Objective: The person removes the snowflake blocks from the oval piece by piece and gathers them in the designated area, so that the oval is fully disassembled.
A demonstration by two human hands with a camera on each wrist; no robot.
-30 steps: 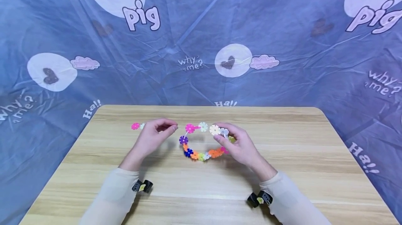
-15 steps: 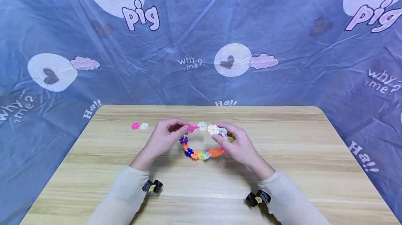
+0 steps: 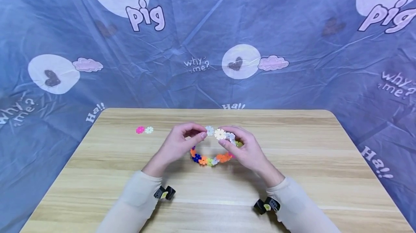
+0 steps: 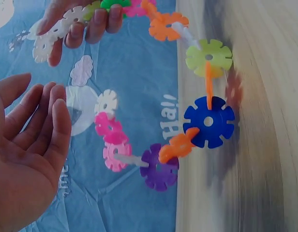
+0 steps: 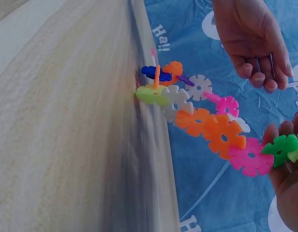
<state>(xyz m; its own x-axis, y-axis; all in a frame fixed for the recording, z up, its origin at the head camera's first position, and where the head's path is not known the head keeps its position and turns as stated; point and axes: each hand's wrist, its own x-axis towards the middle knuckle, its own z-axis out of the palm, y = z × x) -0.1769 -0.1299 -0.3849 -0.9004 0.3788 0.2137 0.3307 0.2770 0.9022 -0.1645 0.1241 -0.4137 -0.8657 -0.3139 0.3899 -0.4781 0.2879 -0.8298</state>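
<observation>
The left grip [image 3: 182, 146] has moved right, nearer the chain's [image 3: 203, 160] pale end flower [image 3: 209, 130].

Both arms extend from the near side, the left sleeve [image 3: 131, 200] from the left and the right sleeve [image 3: 300, 204] from the right, and they slant toward each other. The left hand [image 3: 180, 144] has its fingers relaxed and slightly bent, the thumb being near them. The right hand [image 3: 249, 150] grips with curled fingers and thumb. The two hands face each other, near but apart.
</observation>
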